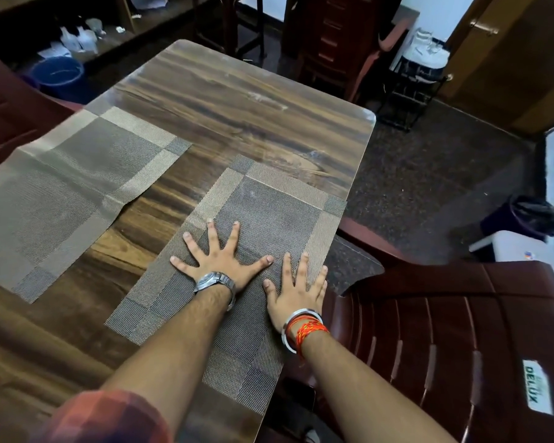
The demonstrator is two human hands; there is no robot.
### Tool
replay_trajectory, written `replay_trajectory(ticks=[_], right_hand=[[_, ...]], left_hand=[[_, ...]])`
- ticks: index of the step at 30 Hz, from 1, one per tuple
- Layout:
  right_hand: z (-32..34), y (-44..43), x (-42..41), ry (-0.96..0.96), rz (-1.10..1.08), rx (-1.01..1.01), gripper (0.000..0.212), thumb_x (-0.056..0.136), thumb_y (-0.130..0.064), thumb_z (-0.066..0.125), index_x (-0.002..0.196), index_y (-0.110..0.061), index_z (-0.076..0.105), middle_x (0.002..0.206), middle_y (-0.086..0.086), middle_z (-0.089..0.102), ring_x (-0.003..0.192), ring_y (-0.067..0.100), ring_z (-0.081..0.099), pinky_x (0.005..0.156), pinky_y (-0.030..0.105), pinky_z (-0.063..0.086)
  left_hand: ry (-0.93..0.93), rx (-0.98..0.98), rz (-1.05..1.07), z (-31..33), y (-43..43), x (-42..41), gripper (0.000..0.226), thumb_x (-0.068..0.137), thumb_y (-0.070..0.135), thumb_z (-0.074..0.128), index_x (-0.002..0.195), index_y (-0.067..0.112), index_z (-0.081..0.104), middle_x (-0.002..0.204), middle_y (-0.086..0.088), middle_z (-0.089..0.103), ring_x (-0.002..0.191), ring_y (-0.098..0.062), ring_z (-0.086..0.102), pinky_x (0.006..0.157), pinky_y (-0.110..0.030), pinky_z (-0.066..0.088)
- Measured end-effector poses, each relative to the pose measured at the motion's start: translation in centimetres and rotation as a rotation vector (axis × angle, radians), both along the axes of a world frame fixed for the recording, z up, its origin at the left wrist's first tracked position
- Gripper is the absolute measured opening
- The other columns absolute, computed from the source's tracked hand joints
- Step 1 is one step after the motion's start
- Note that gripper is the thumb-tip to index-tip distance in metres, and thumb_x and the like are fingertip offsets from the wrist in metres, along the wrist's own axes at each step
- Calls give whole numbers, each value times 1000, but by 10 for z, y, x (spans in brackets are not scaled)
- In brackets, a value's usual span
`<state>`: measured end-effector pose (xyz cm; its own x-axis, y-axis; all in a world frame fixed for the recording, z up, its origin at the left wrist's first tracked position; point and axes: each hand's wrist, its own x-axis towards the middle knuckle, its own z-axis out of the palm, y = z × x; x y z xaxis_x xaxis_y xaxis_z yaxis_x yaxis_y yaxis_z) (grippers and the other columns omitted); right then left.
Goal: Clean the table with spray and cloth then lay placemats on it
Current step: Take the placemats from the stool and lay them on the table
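Note:
Two woven grey-and-beige placemats lie on the dark wooden table point(237, 100). The right placemat point(269, 203) sits along the table's right edge. My left hand point(219, 259) presses flat on its middle with fingers spread wide. Beside it, my right hand point(296, 284) lies flat on the mat's right border, fingers apart. The left placemat point(71, 174) rests at the table's left side, creased, with its near right edge lifted a little. Neither hand holds anything. No spray bottle or cloth is in sight on the table.
A maroon plastic chair point(445, 340) stands close at the right of the table, another chair point(10, 116) at the left. Beyond the far end are a wooden chair point(333, 43), a blue bucket point(58, 75) under a shelf, and a black wire rack point(413, 91).

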<state>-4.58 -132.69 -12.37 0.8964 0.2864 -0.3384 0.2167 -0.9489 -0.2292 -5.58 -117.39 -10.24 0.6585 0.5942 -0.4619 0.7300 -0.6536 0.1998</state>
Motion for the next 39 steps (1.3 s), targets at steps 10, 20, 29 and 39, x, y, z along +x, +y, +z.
replay_trajectory(ticks=[10,20,29,39], right_hand=[[-5,3,-6,-26,-29,30,77,81,-70,3,151,-37,-7,161,-5,-18,144,43,-19,117,51,-5],[-6,2,-5,-32,-18,12,70,92,-65,13,151,-36,-8,160,-4,-19,143,42,-21,119,50,-6],[-4,-3,-2,-75,-56,45,70,93,-64,21,151,-38,-7,161,-9,-16,146,36,-16,116,57,-7],[45,4,-26,-269,78,210,75,89,-57,8,154,-21,6,163,-3,-1,150,27,-4,119,47,0]], left_hand=[[-21,6,-9,-1,2,-2,117,37,108,15,140,62,-15,157,9,-29,138,-44,-31,98,-77,-11],[-26,15,8,0,0,-2,119,35,109,15,141,62,-11,158,9,-27,138,-43,-32,98,-77,-12],[-84,-2,-3,0,2,-7,115,41,107,18,141,60,-15,155,10,-32,139,-43,-30,102,-75,-13],[-327,192,-110,36,2,-59,84,83,80,25,149,45,-13,160,4,-23,146,-39,-16,117,-53,-8]])
